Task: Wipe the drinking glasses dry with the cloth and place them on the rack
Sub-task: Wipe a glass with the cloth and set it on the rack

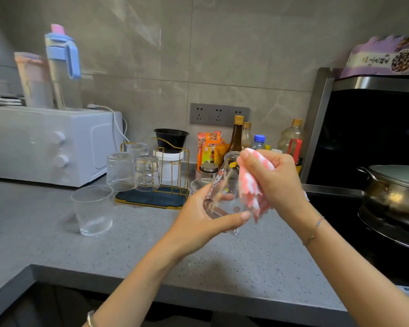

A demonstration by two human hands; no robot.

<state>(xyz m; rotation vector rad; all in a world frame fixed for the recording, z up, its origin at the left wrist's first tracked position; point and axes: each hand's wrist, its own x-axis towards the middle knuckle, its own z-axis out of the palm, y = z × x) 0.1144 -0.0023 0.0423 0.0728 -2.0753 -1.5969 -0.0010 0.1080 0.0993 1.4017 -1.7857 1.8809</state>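
The left hand point(198, 215) grips a printed glass point(224, 192) above the worktop point(151, 244); the right hand point(272, 182) pinches the pink cloth point(250, 187) against it.

Left hand point(200, 217) holds a printed glass point(224, 190); right hand point(275, 182) presses a pink-and-white cloth point(250, 185) against it.

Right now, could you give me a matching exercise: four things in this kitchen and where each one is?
Things:
1 cartoon-printed glass
2 pink-and-white cloth
3 ribbed glass
4 lidded pot

Places:
A on the stove
B held in the right grip
C upright on the countertop, left of the rack
D held in the left grip

Pairs: 1-D, 2-B, 3-C, 4-A
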